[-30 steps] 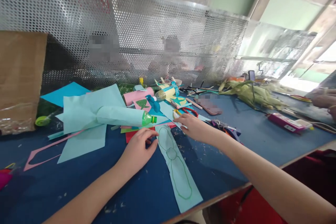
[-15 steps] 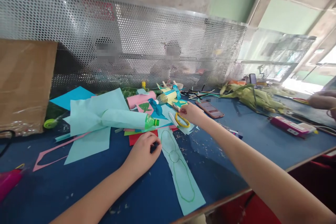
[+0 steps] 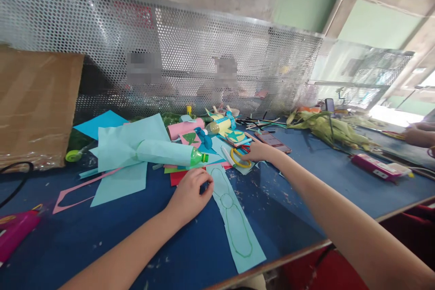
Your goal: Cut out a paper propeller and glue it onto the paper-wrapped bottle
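My left hand (image 3: pixel 192 192) rests on the table with its fingers curled and thumb and forefinger tips close together. The fingertips lie at the left edge of a light blue paper strip (image 3: pixel 234 222), on which a green outline of two long loops and a small circle is drawn. My right hand (image 3: pixel 260 150) reaches forward with its fingers apart, around a small red-and-dark thing (image 3: pixel 245 148) partly hidden under them. Beside those fingers lies a yellow ring (image 3: pixel 234 159), and a white pen (image 3: pixel 226 156) is just left of it.
A paper-wrapped bottle (image 3: pixel 166 152) with a green neck lies among blue sheets. Behind are a pink roll (image 3: pixel 185 128) and a yellow-wrapped bottle (image 3: pixel 220 124). A phone (image 3: pixel 276 142), corn husks (image 3: pixel 326 130) and a purple box (image 3: pixel 377 166) are right. Perforated metal screen (image 3: pixel 190 72) stands behind.
My right hand has shifted slightly right, and its fingers have spread, with the red-and-dark thing now showing by them. My left hand stays at the strip's edge. The view has shifted a little.
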A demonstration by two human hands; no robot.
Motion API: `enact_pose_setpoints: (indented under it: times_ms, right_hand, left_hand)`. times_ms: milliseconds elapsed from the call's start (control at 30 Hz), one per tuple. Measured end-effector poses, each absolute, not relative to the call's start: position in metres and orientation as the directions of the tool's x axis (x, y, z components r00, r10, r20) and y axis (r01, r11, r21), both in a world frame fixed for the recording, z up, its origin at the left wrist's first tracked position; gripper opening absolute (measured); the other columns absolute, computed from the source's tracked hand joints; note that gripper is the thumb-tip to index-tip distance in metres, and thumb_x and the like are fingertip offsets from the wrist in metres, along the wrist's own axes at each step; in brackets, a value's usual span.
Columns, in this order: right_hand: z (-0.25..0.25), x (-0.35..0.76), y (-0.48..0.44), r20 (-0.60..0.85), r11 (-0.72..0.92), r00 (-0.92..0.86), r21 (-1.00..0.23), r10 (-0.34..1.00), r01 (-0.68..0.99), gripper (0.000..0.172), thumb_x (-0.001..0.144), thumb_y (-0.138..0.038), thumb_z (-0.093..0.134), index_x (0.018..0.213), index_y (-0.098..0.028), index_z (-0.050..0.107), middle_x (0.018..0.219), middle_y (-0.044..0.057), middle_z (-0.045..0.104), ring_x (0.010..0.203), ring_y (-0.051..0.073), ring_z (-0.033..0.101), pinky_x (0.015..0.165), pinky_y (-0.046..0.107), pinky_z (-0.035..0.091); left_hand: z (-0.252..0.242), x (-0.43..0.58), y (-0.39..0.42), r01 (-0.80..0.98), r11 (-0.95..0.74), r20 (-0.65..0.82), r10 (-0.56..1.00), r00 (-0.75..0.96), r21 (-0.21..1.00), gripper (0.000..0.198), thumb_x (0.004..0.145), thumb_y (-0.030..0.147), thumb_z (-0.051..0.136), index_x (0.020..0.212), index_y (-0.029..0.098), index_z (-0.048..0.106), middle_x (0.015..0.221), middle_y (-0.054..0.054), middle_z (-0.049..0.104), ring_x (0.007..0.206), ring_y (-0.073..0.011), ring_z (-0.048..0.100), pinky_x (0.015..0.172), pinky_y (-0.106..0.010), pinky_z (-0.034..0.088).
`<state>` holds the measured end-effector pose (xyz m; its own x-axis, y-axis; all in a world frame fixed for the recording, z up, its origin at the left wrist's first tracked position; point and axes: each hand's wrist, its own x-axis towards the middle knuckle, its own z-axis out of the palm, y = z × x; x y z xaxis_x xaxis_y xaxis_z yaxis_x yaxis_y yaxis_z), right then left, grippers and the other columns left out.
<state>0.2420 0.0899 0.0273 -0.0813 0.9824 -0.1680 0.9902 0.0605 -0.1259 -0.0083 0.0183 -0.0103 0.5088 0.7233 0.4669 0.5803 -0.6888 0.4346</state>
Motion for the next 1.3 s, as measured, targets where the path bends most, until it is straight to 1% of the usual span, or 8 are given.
enact_pose_setpoints:
  times_ms: [133,267,467,700,867,1000,1167,1300]
  right_hand:
    - [0.043,0.247,0.088,-0.257,-0.046,-0.051,-0.358,0.965,0.933,0.026,0.087,-0.040,0.057,0.085,-0.015,0.065,0.088,0.007,0.065,0.081,0.020,0.062,0.073,0.034,0.050]
    - [0.060,0.257,0.072,-0.330,-0.131,-0.125,-0.653,0.936,0.746,0.038,0.076,-0.055,0.060,0.068,-0.018,0.060,0.059,0.001,0.056,0.055,0.014,0.052,0.054,0.029,0.045]
    - [0.054,0.250,0.011,-0.221,-0.117,-0.312,-0.940,0.924,0.319,0.037,0.071,-0.054,0.062,0.071,-0.019,0.051,0.069,0.000,0.055,0.062,0.012,0.052,0.061,0.027,0.045]
    - [0.033,0.241,-0.048,-0.060,-0.039,-0.199,-0.993,0.978,0.112,0.017,0.072,-0.032,0.066,0.076,-0.020,0.054,0.071,-0.003,0.049,0.063,0.012,0.044,0.061,0.026,0.037]
    - [0.027,0.246,-0.066,-0.098,-0.088,-0.067,-0.986,0.993,0.141,0.032,0.070,-0.036,0.068,0.096,-0.021,0.057,0.078,-0.002,0.051,0.068,0.013,0.045,0.062,0.026,0.037]
    - [0.022,0.249,-0.073,-0.084,-0.079,-0.033,-0.985,0.996,0.151,0.037,0.070,-0.037,0.069,0.101,-0.021,0.058,0.081,-0.001,0.052,0.071,0.014,0.047,0.064,0.027,0.039]
    - [0.013,0.249,-0.065,-0.024,-0.023,0.052,-0.999,0.998,-0.030,0.034,0.067,-0.041,0.075,0.090,-0.023,0.058,0.078,-0.002,0.051,0.066,0.012,0.047,0.059,0.025,0.039]
    - [0.021,0.240,-0.053,0.017,0.024,0.035,-0.977,0.999,-0.210,0.053,0.064,-0.076,0.055,0.065,-0.023,0.046,0.055,-0.005,0.036,0.047,0.011,0.035,0.048,0.027,0.036]
  left_hand:
    - [-0.010,-0.010,0.018,0.588,-0.692,0.471,0.719,0.510,0.420,0.014,0.082,0.014,0.049,0.073,0.018,0.059,0.079,-0.005,0.063,0.082,-0.0207,0.061,0.076,-0.035,0.051]
    - [-0.009,-0.011,0.018,0.577,-0.702,0.488,0.709,0.510,0.417,0.015,0.082,0.015,0.049,0.076,0.019,0.062,0.081,-0.006,0.064,0.085,-0.0212,0.062,0.078,-0.035,0.052]
    - [-0.005,-0.008,0.018,0.516,-0.710,0.413,0.701,0.581,0.479,0.019,0.082,0.020,0.051,0.086,0.020,0.069,0.092,-0.007,0.068,0.091,-0.0217,0.063,0.084,-0.037,0.051]
    - [0.020,0.023,0.008,0.329,-0.759,0.018,0.409,0.912,0.562,0.052,0.066,0.009,0.060,0.113,0.027,0.064,0.126,-0.005,0.059,0.125,-0.0290,0.045,0.104,-0.045,0.036]
    - [0.036,0.042,0.006,0.309,-0.788,-0.026,0.350,0.936,0.533,0.031,0.057,0.016,0.071,0.086,0.027,0.073,0.095,-0.004,0.064,0.099,-0.0268,0.057,0.088,-0.035,0.045]
    - [0.047,0.048,0.006,0.285,-0.775,-0.034,0.323,0.946,0.565,0.013,0.058,0.011,0.069,0.059,0.024,0.067,0.074,-0.002,0.062,0.089,-0.0245,0.057,0.079,-0.031,0.044]
    - [0.073,0.041,0.011,0.291,-0.604,-0.019,0.414,0.910,0.742,0.005,0.074,0.021,0.058,0.073,0.022,0.062,0.070,0.002,0.061,0.063,-0.0145,0.054,0.058,-0.024,0.040]
    - [0.086,0.026,0.024,0.315,-0.379,0.030,0.678,0.735,0.870,0.016,0.080,0.036,0.057,0.087,0.022,0.057,0.050,0.008,0.039,0.040,-0.0081,0.029,0.041,-0.022,0.020]
